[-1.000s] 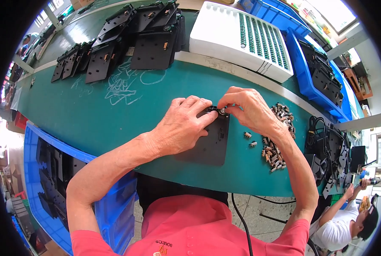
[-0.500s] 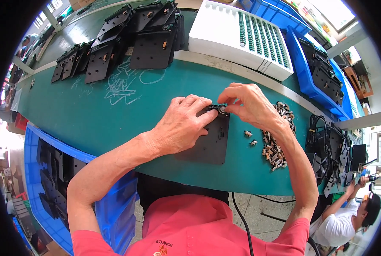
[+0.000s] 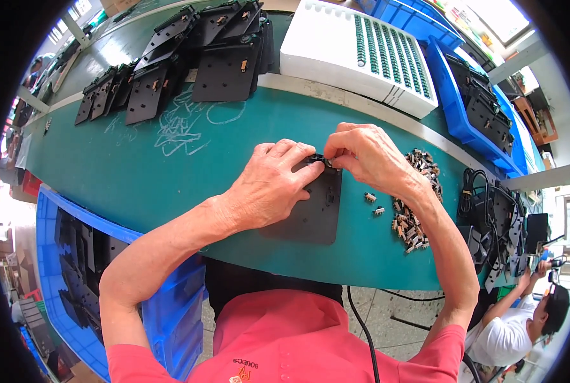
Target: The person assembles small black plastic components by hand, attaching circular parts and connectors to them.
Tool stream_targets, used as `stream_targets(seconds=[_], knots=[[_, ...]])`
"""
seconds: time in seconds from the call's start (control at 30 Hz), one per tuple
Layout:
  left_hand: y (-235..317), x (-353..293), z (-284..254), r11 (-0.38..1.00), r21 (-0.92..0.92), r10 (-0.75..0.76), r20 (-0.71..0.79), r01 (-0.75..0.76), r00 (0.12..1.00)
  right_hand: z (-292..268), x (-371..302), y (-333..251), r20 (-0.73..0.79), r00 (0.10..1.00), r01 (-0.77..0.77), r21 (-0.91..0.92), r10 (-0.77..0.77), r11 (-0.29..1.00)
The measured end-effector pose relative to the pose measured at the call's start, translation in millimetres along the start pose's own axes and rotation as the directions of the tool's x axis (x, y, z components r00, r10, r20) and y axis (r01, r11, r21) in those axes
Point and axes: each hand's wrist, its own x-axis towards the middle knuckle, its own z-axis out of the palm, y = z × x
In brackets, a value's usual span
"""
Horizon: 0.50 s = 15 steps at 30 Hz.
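Observation:
A flat black plate (image 3: 310,220) lies on the green table in front of me. My left hand (image 3: 269,185) is closed over its far left part, with fingers and thumb at the fittings along the far edge. At the plate's far right corner, my right hand (image 3: 371,156) pinches a small round part, now mostly hidden by the fingertips. Two loose small metal switches, one a little farther off (image 3: 370,197) and one nearer (image 3: 379,210), lie right of the plate. Beyond them a pile of similar switches (image 3: 412,233) is partly covered by my right forearm.
A white foam tray (image 3: 320,41) with rows of green parts stands at the back. Stacked black plates (image 3: 224,80) are at back left. Blue bins hold black plates at lower left (image 3: 122,226) and right (image 3: 454,118). Black cables (image 3: 473,198) lie at right; a co-worker (image 3: 505,335) sits beyond.
My right fingertips have moved slightly down and left onto the round part, which showed before and is now mostly covered. The left hand keeps its place on the plate.

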Motion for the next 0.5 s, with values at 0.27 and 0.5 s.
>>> stream_targets(seconds=[0.27, 0.5], knots=[[0.4, 0.3, -0.4, 1.0, 0.001, -0.011, 0.011, 0.011, 1.0, -2.1, -2.7, -1.2, 0.018, 0.999, -0.044, 0.04, 0.044, 0.998], [0.6, -0.8, -0.1, 1.0, 0.008, -0.012, 0.008, 0.012, 1.0, -16.4, -35.9, -7.2, -0.108, 0.987, -0.118, 0.03, 0.121, 0.993]])
